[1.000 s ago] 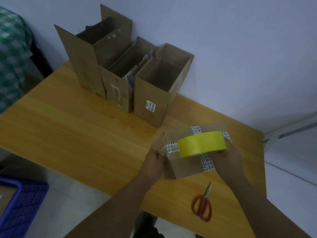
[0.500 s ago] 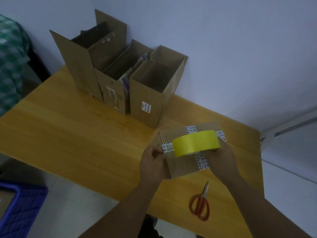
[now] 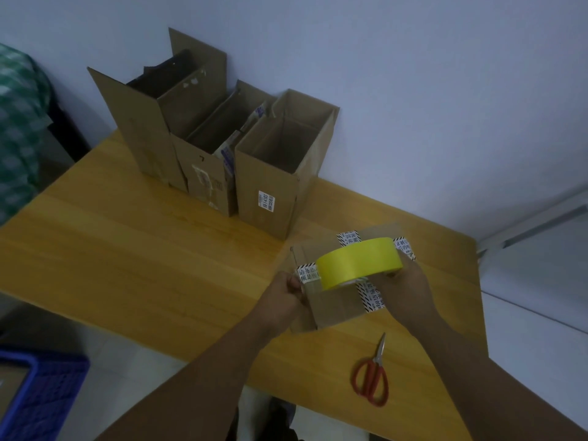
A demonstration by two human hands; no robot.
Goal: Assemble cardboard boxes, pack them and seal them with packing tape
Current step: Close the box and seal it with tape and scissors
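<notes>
A small closed cardboard box (image 3: 340, 308) with strips of printed black-and-white tape lies on the wooden table (image 3: 133, 249). Just above its top, my right hand (image 3: 404, 289) grips a yellow roll of packing tape (image 3: 358, 261). My left hand (image 3: 281, 297) is at the box's left edge with its fingers curled, pinching something at that edge; whether it is the tape's free end cannot be told. Red-handled scissors (image 3: 370, 375) lie on the table to the front right of the box.
Three open upright cardboard boxes (image 3: 270, 173) stand in a row at the back against the wall, the left two with things inside. A blue plastic crate (image 3: 38, 393) sits on the floor at the lower left. A person in a green checked shirt (image 3: 16, 128) is at the far left.
My left hand has shifted a little along the box's left edge. The tape roll stays over the box in my right hand. The view has moved slightly.
</notes>
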